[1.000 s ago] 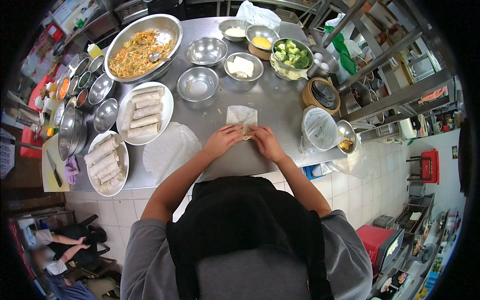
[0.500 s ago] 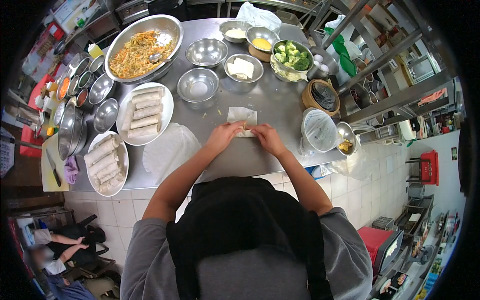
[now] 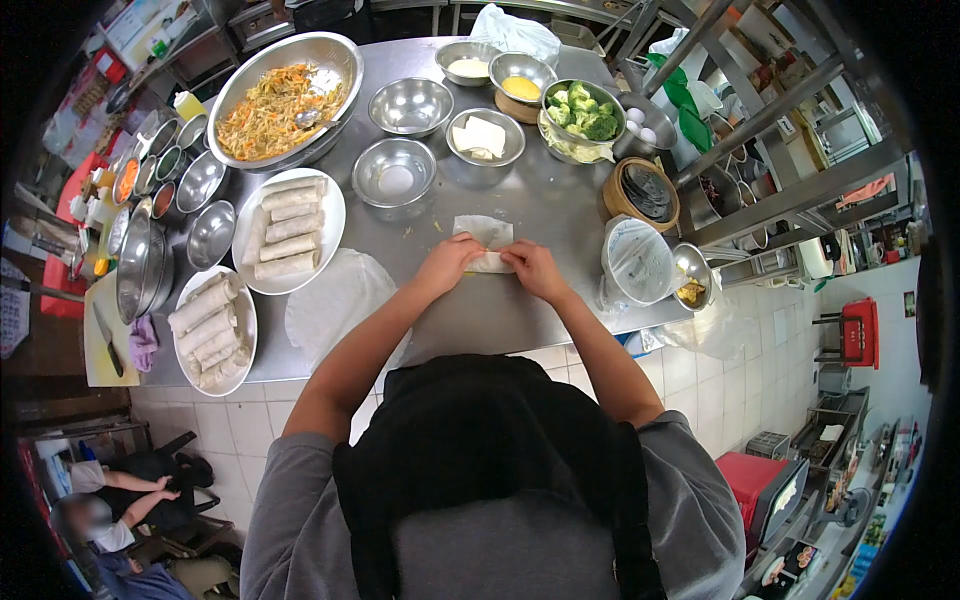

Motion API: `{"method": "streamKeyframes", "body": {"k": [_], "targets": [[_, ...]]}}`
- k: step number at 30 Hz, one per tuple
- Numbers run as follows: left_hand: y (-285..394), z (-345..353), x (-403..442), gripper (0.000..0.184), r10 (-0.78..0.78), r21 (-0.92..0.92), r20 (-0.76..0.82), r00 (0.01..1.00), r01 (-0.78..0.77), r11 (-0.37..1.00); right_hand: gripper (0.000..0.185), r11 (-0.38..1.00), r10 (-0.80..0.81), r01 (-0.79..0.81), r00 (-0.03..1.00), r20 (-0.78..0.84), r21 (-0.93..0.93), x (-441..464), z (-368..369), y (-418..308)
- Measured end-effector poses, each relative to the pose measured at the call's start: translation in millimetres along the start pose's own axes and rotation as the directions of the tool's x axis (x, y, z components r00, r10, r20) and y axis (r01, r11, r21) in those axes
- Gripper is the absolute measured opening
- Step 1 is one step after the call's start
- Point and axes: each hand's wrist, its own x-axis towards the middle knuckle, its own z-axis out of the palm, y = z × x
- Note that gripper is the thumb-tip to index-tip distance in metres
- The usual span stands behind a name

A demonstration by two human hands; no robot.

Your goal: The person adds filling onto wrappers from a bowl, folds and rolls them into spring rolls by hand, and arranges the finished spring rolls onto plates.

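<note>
A pale, thin wrapper (image 3: 484, 228) lies on the steel table, its lower part folded into a roll (image 3: 490, 263). My left hand (image 3: 447, 263) closes on the left end of the roll, and my right hand (image 3: 535, 269) closes on its right end. To the left, a stack of thin round wrappers (image 3: 338, 305) rests by the table's front edge. Finished rolls fill two white plates, an upper one (image 3: 335, 222) and a lower one (image 3: 251, 350). A big steel bowl of shredded vegetable filling (image 3: 275, 112) with a spoon stands at the back left.
Two steel bowls (image 3: 411, 107) stand beyond my hands, near bowls of butter-like blocks (image 3: 482, 138), yellow liquid (image 3: 519, 87) and broccoli (image 3: 585, 112). A bag-lined container (image 3: 640, 262) is on the right. A knife (image 3: 110, 345) lies on a board at far left. A person (image 3: 130, 510) sits lower left.
The lower part of the wrapper has been folded up into a wider, flatter roll. Both hands have shifted slightly upward and remain at its ends.
</note>
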Motion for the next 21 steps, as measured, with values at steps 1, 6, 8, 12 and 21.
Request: {"method": "streamKeyframes", "body": {"k": [1,6,8,12,21], "targets": [[0.8,-0.2,1.3,0.019,-0.020,-0.009,-0.002,1.000,0.020,1.000,0.020,0.999,0.035,-0.035,0.999,0.014,0.003,1.6,0.2,2.2],[2.4,0.4,5.7,0.018,-0.074,-0.035,-0.022,0.997,0.073,0.997,0.021,0.995,0.095,-0.092,0.989,0.113,-0.034,16.2,-1.5,16.5],[4.9,2.3,6.2,0.017,-0.104,-0.043,-0.048,0.993,0.102,0.994,0.022,0.996,0.084,-0.078,0.986,0.143,-0.045,23.0,-1.2,22.3],[13.3,-0.7,5.4,0.012,0.018,0.142,-0.126,0.992,0.000,0.990,0.023,0.990,0.141,-0.142,0.968,0.209,-0.006,32.3,-1.6,29.1],[22.8,7.5,-7.7,0.028,0.230,0.594,0.169,0.958,-0.285,0.752,0.023,0.985,0.162,-0.173,0.929,0.333,0.002,45.2,-6.5,35.0]]}}
